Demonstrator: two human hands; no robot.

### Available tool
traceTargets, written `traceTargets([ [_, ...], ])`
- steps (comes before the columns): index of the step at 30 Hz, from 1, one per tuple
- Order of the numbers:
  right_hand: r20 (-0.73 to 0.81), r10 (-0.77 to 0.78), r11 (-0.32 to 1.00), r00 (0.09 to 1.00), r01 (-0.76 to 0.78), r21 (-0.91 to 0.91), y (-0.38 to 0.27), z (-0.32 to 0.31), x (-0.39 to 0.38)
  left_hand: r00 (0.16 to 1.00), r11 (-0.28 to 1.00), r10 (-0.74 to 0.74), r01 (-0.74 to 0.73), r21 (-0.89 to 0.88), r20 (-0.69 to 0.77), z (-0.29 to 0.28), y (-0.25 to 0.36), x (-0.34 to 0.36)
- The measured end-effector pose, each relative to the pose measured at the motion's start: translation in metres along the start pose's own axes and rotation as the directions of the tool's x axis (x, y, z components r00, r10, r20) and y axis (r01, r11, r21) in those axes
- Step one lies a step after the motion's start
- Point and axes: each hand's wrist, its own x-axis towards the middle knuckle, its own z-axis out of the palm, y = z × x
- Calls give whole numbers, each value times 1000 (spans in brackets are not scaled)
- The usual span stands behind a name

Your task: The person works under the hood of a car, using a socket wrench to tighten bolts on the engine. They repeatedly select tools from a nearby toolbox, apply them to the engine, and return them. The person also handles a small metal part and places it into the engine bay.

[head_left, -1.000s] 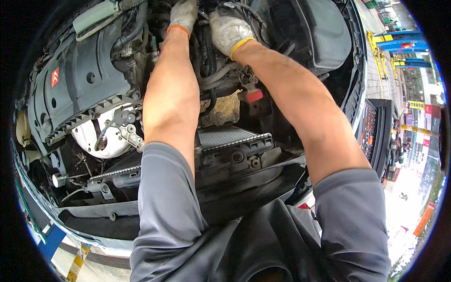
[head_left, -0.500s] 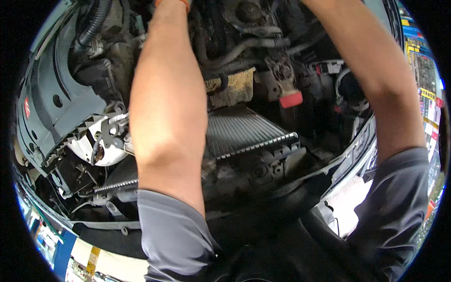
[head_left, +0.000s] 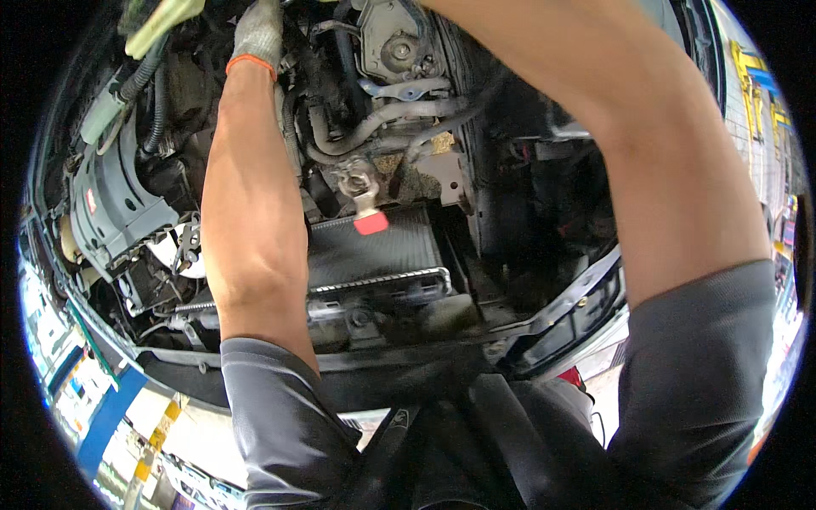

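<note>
My left hand [head_left: 257, 36], in a pale knitted glove with an orange cuff, reaches to the far part of an open engine bay. Its fingers are cut off by the upper edge, so any hold is hidden. From the right, my right forearm [head_left: 544, 51] stretches toward the top; that hand lies outside the picture. Hoses [head_left: 382, 119] and a round-centred metal housing [head_left: 399, 53] lie between the arms. Nearer to me are a metal bracket with a red block [head_left: 371, 223] and a finned radiator [head_left: 382, 251].
A grey plastic panel [head_left: 119, 200] with holes lines the left side. Above it is a pale yellow-green piece [head_left: 166, 24], unclear in kind. The front crossbar [head_left: 399, 353] runs close to my body. A metal body edge [head_left: 569, 297] borders the right.
My view has shifted, and more of the far engine bay shows. The left glove has come into sight at the top. The bracket with the red block now appears farther left.
</note>
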Motion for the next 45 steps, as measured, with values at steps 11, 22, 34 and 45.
traceTargets([
  [11,-66,-263,929,963,271,254,-10,-8,45,998,845,35,-55,532,48,-153,101,-327],
  [22,-6,-349,914,937,342,219,-23,-13,49,804,820,-127,414,394,-581,-198,-1,-469],
  [34,32,-393,905,919,380,193,-27,-7,51,775,818,-239,485,309,-584,-204,-11,-468],
  [45,40,-410,902,911,398,170,-26,-5,48,783,798,-264,506,329,-563,-204,-6,-468],
])
